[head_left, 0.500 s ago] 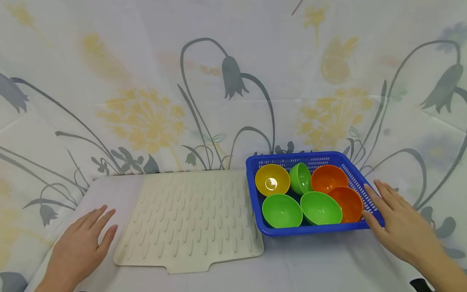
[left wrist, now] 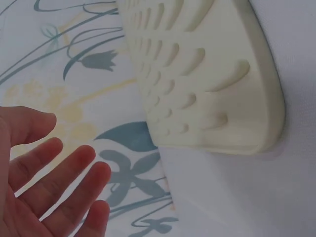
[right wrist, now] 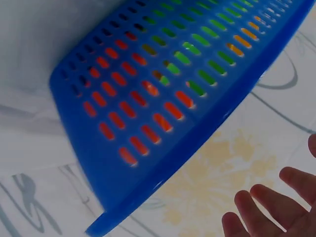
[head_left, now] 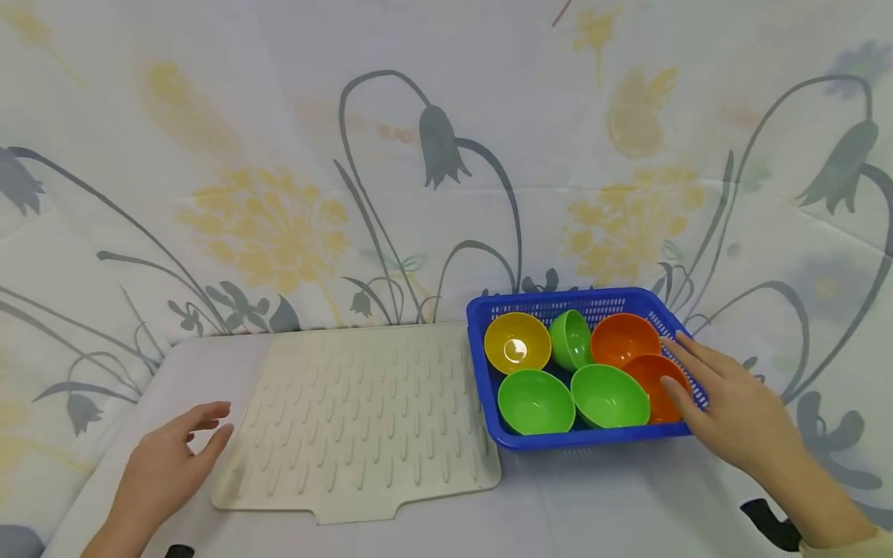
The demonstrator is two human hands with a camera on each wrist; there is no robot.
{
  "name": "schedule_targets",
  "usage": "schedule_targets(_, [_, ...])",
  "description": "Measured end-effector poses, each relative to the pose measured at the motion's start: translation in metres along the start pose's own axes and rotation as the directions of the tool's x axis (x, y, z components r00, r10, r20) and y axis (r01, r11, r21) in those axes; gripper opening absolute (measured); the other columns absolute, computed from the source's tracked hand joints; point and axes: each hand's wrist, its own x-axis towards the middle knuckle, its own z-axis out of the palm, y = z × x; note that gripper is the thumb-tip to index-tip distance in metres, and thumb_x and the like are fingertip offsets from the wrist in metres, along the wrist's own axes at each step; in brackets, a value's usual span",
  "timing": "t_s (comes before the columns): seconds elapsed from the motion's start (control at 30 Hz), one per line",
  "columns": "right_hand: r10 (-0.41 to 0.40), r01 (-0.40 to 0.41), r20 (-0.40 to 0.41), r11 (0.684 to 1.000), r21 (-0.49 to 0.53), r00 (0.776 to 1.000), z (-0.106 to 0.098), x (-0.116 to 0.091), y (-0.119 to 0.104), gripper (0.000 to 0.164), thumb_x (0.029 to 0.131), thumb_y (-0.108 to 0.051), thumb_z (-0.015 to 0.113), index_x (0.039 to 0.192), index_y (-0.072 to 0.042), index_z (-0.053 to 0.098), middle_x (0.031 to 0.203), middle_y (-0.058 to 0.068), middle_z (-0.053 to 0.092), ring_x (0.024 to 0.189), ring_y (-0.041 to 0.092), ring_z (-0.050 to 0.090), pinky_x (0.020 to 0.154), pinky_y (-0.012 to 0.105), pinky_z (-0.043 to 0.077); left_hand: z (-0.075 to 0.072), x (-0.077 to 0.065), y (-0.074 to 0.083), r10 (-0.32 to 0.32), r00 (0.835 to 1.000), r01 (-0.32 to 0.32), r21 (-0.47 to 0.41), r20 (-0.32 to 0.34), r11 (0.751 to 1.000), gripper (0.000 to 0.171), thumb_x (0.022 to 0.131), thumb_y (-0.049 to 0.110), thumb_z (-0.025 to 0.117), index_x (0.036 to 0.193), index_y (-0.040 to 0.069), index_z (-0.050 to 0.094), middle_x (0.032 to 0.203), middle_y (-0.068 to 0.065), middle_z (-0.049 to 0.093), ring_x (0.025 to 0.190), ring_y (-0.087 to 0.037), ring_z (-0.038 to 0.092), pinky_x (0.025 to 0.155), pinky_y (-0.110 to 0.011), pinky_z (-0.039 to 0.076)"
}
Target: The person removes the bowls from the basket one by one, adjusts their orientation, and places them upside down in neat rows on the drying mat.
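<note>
At the right of the head view stands a blue plastic basket (head_left: 579, 440) holding several small bowls. Among them are a yellow bowl (head_left: 517, 342), a green bowl (head_left: 536, 401) and an orange bowl (head_left: 625, 339). My right hand (head_left: 729, 403) hovers over the basket's right rim with fingers extended, overlapping a second orange bowl (head_left: 654, 384) in this view; nothing is in its grasp. Left of the basket lies a cream draining mat (head_left: 363, 411) with raised ridges. My left hand (head_left: 163, 465) hangs beside the mat's left edge, fingers loosely bent and holding nothing.
A white cloth (head_left: 558, 496) covers the table. Behind it rises a curtain-like backdrop (head_left: 446, 232) printed with grey flowers and yellow blossoms. The basket's left side stands right at the mat's right edge.
My right hand has moved left, from outside the basket's right edge to over it. The left hand has shifted slightly right toward the mat, its fingers more bent.
</note>
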Motion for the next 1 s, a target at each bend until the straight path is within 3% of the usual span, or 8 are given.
schedule_targets(0.17, [-0.051,0.048,0.034,0.996,0.077,0.998,0.002,0.018,-0.006,0.058,0.095,-0.028,0.068,0.146,-0.007,0.050,0.141,0.025,0.052,0.117,0.053,0.051,0.084,0.070,0.045,0.008,0.007,0.002,0.036,0.994,-0.053,-0.164,-0.105,0.985,0.032,0.081,0.004,0.080,0.111,0.010,0.072,0.098,-0.006,0.075,0.085,0.004,0.066,0.071,-0.004,0.045])
schedule_targets(0.3, [-0.085,0.073,0.083,0.988,0.137,0.993,0.001,0.034,-0.013,0.057,0.095,-0.026,0.068,0.146,-0.006,0.050,0.142,0.026,0.050,0.120,0.053,0.050,0.089,0.070,0.044,0.014,0.011,0.005,-0.024,0.997,0.003,-0.293,-0.069,0.956,0.034,0.083,0.002,0.079,0.116,0.007,0.070,0.105,-0.009,0.073,0.087,0.015,0.059,0.072,-0.005,0.048])
schedule_targets(0.47, [-0.125,0.094,0.129,0.971,0.221,0.984,0.001,0.053,-0.022,0.053,0.098,-0.023,0.065,0.146,-0.005,0.049,0.141,0.024,0.053,0.117,0.048,0.056,0.093,0.066,0.045,0.023,0.018,-0.003,-0.095,0.995,0.091,-0.311,0.005,0.946,0.040,0.086,0.004,0.078,0.123,0.004,0.064,0.115,-0.016,0.070,0.089,0.014,0.058,0.070,-0.005,0.048])
schedule_targets(0.63, [-0.131,0.068,0.206,0.955,0.288,0.970,0.000,0.073,-0.033,0.053,0.100,-0.024,0.061,0.148,-0.006,0.047,0.141,0.022,0.054,0.122,0.046,0.053,0.096,0.064,0.044,0.033,0.022,-0.022,-0.142,0.988,0.155,-0.270,0.067,0.950,0.046,0.086,0.006,0.077,0.128,-0.001,0.059,0.120,-0.022,0.066,0.098,-0.018,0.069,0.066,-0.008,0.049])
schedule_targets(0.77, [-0.101,0.009,0.260,0.943,0.334,0.960,0.005,0.088,-0.039,0.052,0.102,-0.030,0.057,0.150,-0.011,0.046,0.137,0.019,0.057,0.073,0.035,0.063,0.073,0.047,0.053,0.038,0.023,-0.036,-0.194,0.968,0.226,-0.224,0.158,0.948,0.052,0.088,0.012,0.076,0.133,-0.002,0.055,0.127,-0.027,0.061,0.108,-0.043,0.063,0.066,-0.017,0.050])
schedule_targets(0.87, [-0.079,-0.031,0.282,0.930,0.367,0.956,0.011,0.098,-0.041,0.052,0.103,-0.033,0.056,0.150,-0.013,0.047,0.137,0.017,0.058,0.067,0.032,0.062,0.060,0.038,0.046,0.043,0.024,-0.044,-0.227,0.942,0.280,-0.204,0.248,0.938,0.059,0.088,0.018,0.076,0.136,-0.004,0.050,0.132,-0.030,0.056,0.114,-0.046,0.059,0.070,-0.026,0.054])
schedule_targets(0.93, [-0.078,-0.045,0.287,0.915,0.401,0.955,0.016,0.105,-0.041,0.050,0.104,-0.032,0.055,0.149,-0.011,0.048,0.140,0.017,0.056,0.092,0.038,0.067,0.072,0.043,0.054,0.045,0.025,-0.047,-0.241,0.927,0.302,-0.188,0.288,0.935,0.062,0.087,0.020,0.077,0.137,-0.005,0.049,0.133,-0.031,0.054,0.114,-0.046,0.058,0.072,-0.031,0.055])
schedule_targets(1.0, [-0.075,-0.066,0.293,0.894,0.444,0.953,0.022,0.112,-0.042,0.048,0.104,-0.031,0.054,0.147,-0.010,0.050,0.142,0.017,0.054,0.118,0.041,0.059,0.086,0.050,0.054,0.047,0.026,-0.049,-0.246,0.918,0.309,-0.173,0.310,0.935,0.064,0.086,0.020,0.078,0.137,-0.005,0.049,0.133,-0.031,0.054,0.112,-0.045,0.059,0.071,-0.033,0.055])
